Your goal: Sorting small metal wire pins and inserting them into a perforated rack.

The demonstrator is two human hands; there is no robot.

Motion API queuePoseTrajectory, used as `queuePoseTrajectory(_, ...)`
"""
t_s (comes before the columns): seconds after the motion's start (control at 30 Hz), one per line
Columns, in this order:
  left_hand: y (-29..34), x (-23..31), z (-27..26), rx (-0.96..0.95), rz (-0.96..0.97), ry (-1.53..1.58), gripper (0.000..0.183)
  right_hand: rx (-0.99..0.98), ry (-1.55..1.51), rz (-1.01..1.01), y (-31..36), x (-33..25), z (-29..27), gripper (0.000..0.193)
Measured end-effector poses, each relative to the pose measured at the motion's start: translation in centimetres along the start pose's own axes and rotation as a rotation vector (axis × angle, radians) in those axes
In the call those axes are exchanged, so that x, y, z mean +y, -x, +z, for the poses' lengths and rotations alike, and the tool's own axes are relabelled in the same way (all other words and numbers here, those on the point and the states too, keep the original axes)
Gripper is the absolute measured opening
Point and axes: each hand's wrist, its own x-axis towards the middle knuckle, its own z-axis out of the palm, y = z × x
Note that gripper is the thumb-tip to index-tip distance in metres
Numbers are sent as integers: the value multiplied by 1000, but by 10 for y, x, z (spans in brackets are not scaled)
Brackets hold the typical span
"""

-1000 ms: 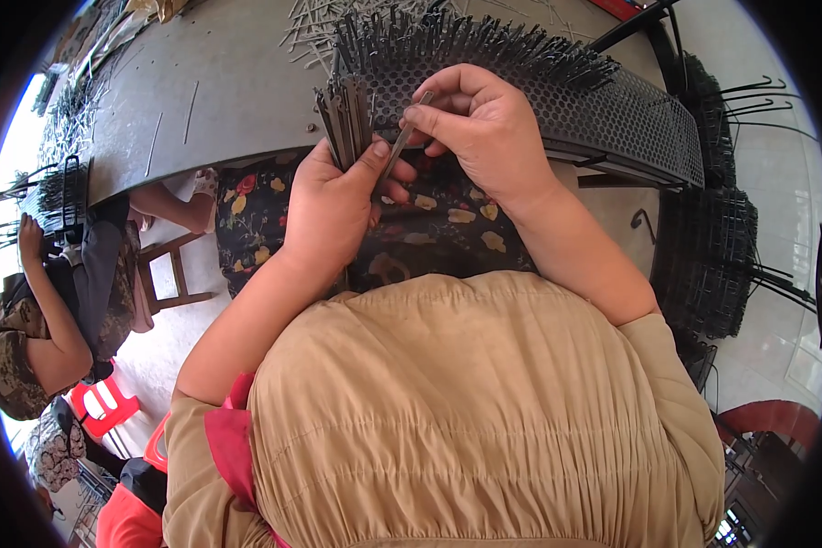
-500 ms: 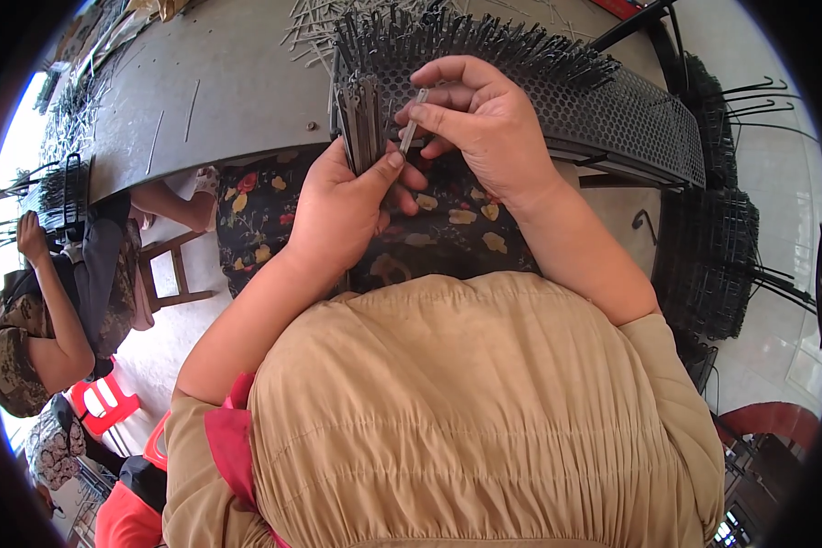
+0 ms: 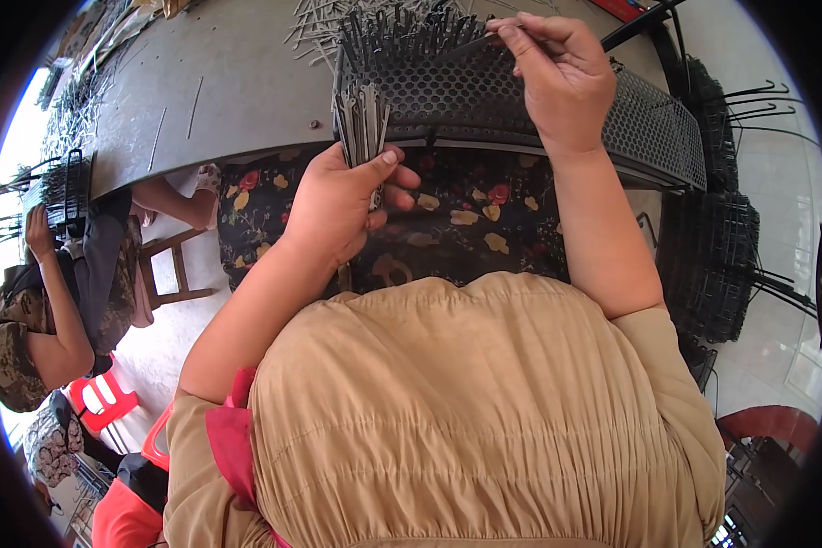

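Thin dark metal strip point(image 3: 471, 45), pinched by right hand point(image 3: 568, 80), just readied at black perforated rack point(image 3: 429, 99); grey strip bundle point(image 3: 363, 121) gripped by left hand point(image 3: 341, 190).

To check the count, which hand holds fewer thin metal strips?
The right hand: it pinches one thin dark metal strip; the left hand grips a grey metal bundle.

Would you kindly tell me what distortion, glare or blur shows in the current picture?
Head view: the front edge of the gray table bows; head view: the far left rim is washed out; head view: the dark strip pinched in the right hand looks slightly blurred.
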Motion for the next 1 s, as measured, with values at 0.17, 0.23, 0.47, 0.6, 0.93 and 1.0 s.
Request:
queuePoseTrajectory(0.17, 1, 1, 0, 12, -4, -26, 12, -123, -3, 32, 4, 10, 8, 9)
queuePoseTrajectory(0.23, -1, -1, -3, 0, 0, -26, 12, -137, -15, 18, 2, 8, 7, 10)
queuePoseTrajectory(0.47, -1, -2, -4, 10, 7, -22, 11, -140, 78, -2, -4, -4, -3, 11)
queuePoseTrajectory(0.6, 1, 0, -4, 11, 7, -37, 11, -215, 246, -20, -2, -7, -15, 8)
queuePoseTrajectory(0.93, -1, -1, -3, 6, 14, -44, 11, -415, 269, -152, -23, -16, -27, 11)
queuePoseTrajectory(1.0, 0, -1, -3, 12, 17, -53, 11, -530, 223, -162, -32, -19, -22, 10)
